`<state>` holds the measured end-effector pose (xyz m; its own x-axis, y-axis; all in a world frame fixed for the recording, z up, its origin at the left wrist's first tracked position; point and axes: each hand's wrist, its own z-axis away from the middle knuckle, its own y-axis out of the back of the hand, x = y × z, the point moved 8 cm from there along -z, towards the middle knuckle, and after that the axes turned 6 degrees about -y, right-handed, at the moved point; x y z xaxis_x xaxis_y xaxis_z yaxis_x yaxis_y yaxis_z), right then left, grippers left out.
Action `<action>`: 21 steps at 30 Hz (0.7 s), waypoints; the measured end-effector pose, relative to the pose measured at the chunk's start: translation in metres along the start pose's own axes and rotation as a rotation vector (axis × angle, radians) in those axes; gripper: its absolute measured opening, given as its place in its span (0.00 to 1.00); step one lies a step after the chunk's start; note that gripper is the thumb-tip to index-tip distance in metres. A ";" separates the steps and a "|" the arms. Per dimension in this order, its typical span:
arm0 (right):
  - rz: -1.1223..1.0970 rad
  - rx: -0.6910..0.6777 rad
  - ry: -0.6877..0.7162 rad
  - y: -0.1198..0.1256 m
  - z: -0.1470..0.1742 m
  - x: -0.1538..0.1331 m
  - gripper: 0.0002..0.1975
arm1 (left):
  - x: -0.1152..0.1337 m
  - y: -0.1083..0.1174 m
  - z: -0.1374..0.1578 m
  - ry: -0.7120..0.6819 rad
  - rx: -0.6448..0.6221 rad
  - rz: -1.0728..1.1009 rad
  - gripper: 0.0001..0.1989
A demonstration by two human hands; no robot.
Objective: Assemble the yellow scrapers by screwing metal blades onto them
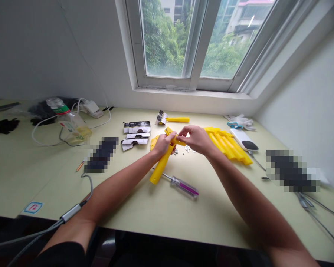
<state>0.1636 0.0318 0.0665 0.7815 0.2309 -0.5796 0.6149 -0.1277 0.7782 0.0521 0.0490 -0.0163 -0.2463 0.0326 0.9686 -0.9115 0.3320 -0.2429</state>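
Yellow tool [159, 171] in left fingers' [171, 137] grip, right fingers [185, 130] at its crosspiece [179, 142], hold unclear

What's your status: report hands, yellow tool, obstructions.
Left hand gripping yellow tool. Right hand at its head, fingers bent. Screwdriver on table, shaft partly behind tool; nothing seen blocking hands.

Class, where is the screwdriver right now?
In the head view, the screwdriver lies on the table at lower middle, its purple grip just right of the lower end of the yellow tool.
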 end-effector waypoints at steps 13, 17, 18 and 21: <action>-0.281 -0.156 -0.042 -0.009 -0.008 0.018 0.13 | 0.006 -0.012 0.001 -0.044 -0.154 0.079 0.19; -0.402 -0.225 -0.096 -0.010 -0.007 0.021 0.11 | 0.005 -0.021 0.005 -0.011 -0.250 0.061 0.19; -0.423 -0.245 -0.107 -0.011 -0.007 0.022 0.11 | 0.005 -0.023 0.006 -0.002 -0.263 0.052 0.18; -0.417 -0.257 -0.115 -0.009 -0.008 0.026 0.10 | 0.010 -0.025 0.008 0.006 -0.298 0.000 0.15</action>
<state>0.1773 0.0465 0.0461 0.4904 0.1023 -0.8655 0.8427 0.1976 0.5009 0.0695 0.0333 -0.0008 -0.2434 0.0378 0.9692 -0.7745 0.5940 -0.2177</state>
